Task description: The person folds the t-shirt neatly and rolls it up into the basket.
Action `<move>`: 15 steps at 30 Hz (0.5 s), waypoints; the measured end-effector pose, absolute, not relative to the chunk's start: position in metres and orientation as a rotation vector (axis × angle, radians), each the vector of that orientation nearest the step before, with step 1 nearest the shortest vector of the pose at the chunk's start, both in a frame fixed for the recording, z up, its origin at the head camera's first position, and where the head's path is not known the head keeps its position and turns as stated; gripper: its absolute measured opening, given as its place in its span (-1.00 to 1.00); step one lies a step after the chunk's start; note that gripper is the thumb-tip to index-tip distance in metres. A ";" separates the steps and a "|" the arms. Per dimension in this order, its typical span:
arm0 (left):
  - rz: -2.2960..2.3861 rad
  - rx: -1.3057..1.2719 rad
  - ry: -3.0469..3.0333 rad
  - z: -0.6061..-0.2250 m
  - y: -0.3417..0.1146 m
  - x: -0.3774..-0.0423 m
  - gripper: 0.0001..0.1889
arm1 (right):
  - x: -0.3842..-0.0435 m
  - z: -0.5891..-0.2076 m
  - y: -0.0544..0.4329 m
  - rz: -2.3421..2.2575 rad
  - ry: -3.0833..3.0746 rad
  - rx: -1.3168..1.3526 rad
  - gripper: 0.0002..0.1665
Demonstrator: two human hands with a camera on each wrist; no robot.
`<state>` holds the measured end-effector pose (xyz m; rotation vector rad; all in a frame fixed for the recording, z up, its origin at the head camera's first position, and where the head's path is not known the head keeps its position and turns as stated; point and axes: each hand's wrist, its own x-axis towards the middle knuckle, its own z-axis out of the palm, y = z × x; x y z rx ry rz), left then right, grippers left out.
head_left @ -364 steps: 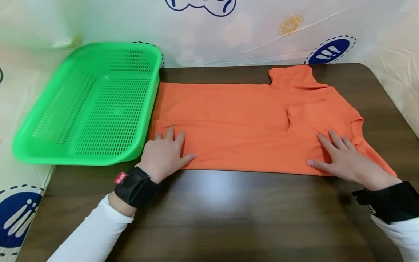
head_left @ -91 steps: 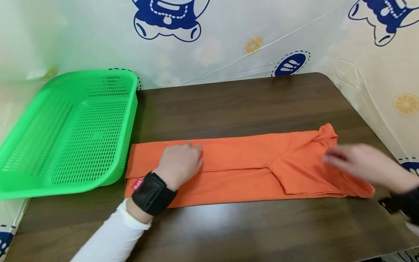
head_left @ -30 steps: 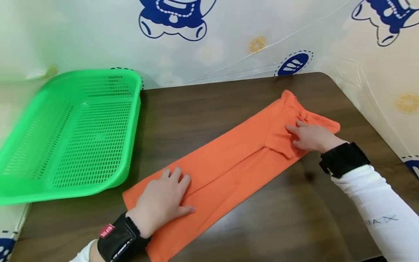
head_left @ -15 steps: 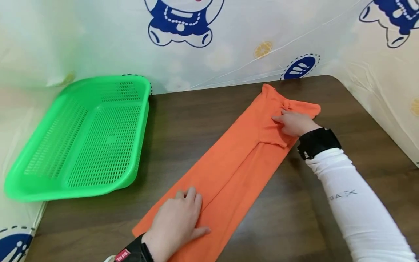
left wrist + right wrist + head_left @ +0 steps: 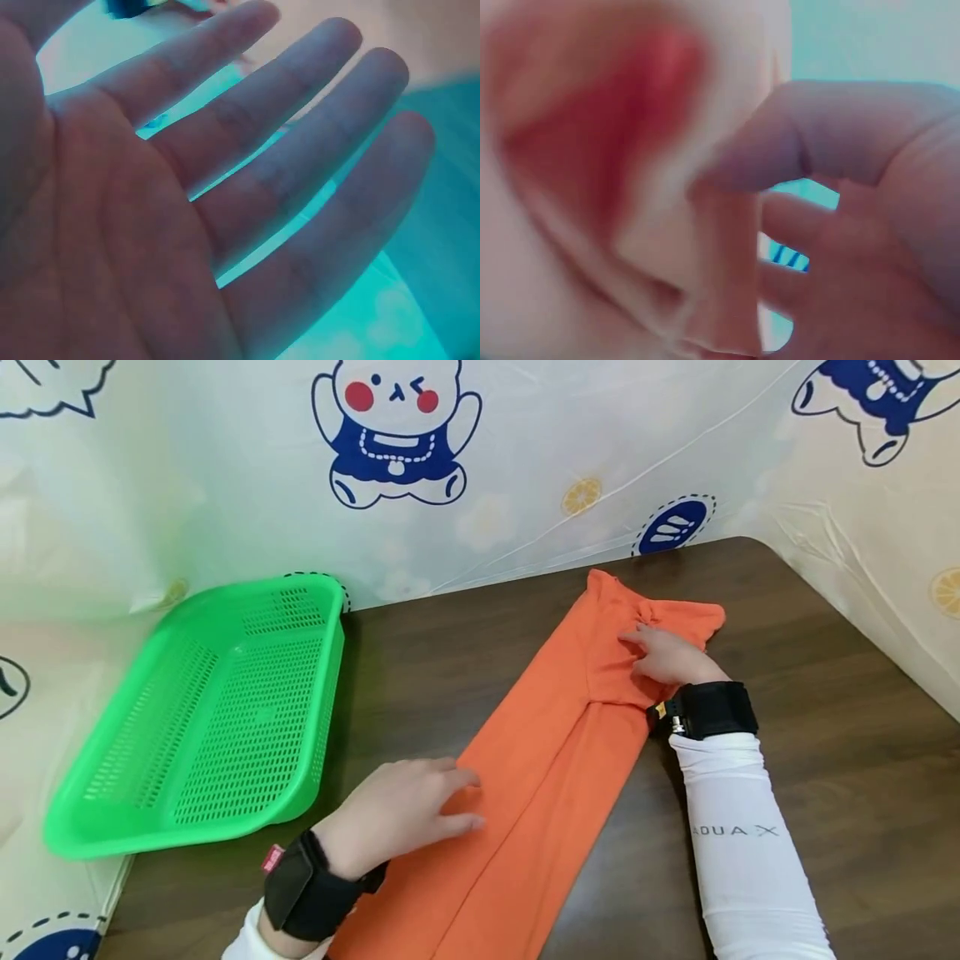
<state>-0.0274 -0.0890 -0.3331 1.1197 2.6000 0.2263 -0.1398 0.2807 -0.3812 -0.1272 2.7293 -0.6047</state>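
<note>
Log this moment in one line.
left hand: at edge of orange shirt, holding nothing | right hand: on shirt's bunched end | green basket: left of shirt

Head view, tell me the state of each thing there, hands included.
Shirt: folded into a long strip, slantwise, near end out of frame.
Basket: upright, open-topped.
Left hand: fingers extended, over the shirt; contact unclear.
Right hand: touching the shirt's far end; grip unclear.

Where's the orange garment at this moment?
In the head view, the orange garment slants across the dark table, right of the green basket, with the right hand on its far end.
</note>
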 end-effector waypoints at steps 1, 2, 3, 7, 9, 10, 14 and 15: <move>0.232 1.144 2.588 -0.333 -0.084 -0.030 -0.58 | -0.140 -0.379 0.278 -0.606 2.731 -0.122 -0.36; 0.241 1.174 2.574 -0.333 -0.078 -0.032 -0.59 | -0.141 -0.376 0.276 -0.615 2.736 -0.106 -0.37; 0.250 1.204 2.561 -0.334 -0.072 -0.033 -0.60 | -0.141 -0.373 0.272 -0.623 2.742 -0.082 -0.37; 0.193 1.341 2.568 -0.341 -0.056 -0.037 -0.69 | -0.137 -0.359 0.254 -0.582 2.794 0.033 -0.33; 0.142 1.339 2.573 -0.346 -0.052 -0.037 -0.68 | -0.134 -0.352 0.243 -0.543 2.798 0.070 -0.26; 0.116 1.328 2.570 -0.348 -0.051 -0.036 -0.68 | -0.133 -0.349 0.239 -0.520 2.794 0.076 -0.23; 0.050 1.295 2.552 -0.356 -0.044 -0.026 -0.65 | -0.125 -0.346 0.231 -0.458 2.749 0.103 -0.34; 0.037 1.313 2.556 -0.357 -0.042 -0.023 -0.66 | -0.124 -0.347 0.230 -0.438 2.741 0.115 -0.40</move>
